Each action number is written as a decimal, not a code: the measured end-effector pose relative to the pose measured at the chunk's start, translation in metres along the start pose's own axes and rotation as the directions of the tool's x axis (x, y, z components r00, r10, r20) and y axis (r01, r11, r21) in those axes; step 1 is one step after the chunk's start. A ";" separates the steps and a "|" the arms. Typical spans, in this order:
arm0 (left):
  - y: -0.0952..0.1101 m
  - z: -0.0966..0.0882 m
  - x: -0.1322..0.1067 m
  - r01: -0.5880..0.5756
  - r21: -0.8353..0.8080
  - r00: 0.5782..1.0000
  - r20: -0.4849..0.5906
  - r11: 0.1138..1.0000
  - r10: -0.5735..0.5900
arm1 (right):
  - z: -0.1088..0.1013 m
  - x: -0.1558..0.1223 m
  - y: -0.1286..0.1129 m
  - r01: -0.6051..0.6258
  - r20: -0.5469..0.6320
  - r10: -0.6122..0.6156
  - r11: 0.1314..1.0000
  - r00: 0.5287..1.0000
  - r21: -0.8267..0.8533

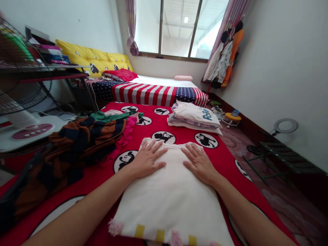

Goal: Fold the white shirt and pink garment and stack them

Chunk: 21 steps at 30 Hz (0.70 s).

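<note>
A white folded garment (169, 198) lies flat in front of me, with pink pompoms and yellow patches along its near edge. My left hand (148, 159) rests palm down on its far left part, fingers spread. On the far right part lies my right hand (198, 162), also flat with fingers apart. Beneath the garment spreads a red cover (143, 134) with black figures in white circles. Beyond my right hand sits a stack of folded clothes (194, 116), the top one white with blue lettering.
A loose heap of clothes (84, 140), partly brown and dark striped, lies at the left beside a fan (30, 126). A bed with a striped, starred cover (148, 94) stands beyond. At the right are a dark green rack (284, 157) and a small yellow stool (232, 117).
</note>
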<state>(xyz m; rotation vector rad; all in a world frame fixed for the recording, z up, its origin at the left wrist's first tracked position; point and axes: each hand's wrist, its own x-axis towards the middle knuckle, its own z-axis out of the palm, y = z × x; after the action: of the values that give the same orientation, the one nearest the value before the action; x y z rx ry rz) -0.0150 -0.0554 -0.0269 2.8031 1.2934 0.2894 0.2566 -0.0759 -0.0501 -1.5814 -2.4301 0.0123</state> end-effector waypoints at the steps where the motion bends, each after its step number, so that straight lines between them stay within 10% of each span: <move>1: -0.001 0.002 0.000 0.008 -0.001 1.000 0.009 1.000 -0.008 | 0.003 0.001 0.002 -0.010 0.020 0.010 1.000 1.000 -0.011; 7: -0.012 0.004 -0.005 0.212 -0.043 0.976 -0.047 0.976 -0.214 | -0.016 -0.017 -0.016 -0.054 -0.035 0.056 0.998 0.998 0.033; 12: -0.039 0.006 -0.011 0.400 -0.180 0.882 -0.190 0.899 -0.430 | -0.042 -0.078 -0.078 0.302 0.024 -0.312 0.933 0.950 0.193; 17: -0.054 0.004 -0.011 0.310 -0.455 0.795 -0.358 0.835 -0.490 | -0.025 -0.109 -0.111 0.551 -0.030 -0.553 0.833 0.833 -0.051; 21: -0.053 -0.023 -0.023 0.147 -0.679 0.866 -0.263 0.719 -0.426 | -0.018 -0.113 -0.098 0.555 -0.063 -0.566 0.821 0.822 -0.135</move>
<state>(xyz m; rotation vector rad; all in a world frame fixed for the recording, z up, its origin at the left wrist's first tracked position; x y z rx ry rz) -0.0738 -0.0392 -0.0136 1.9690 1.3379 1.1088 0.2156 -0.2204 -0.0412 -0.8092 -2.7518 -0.3045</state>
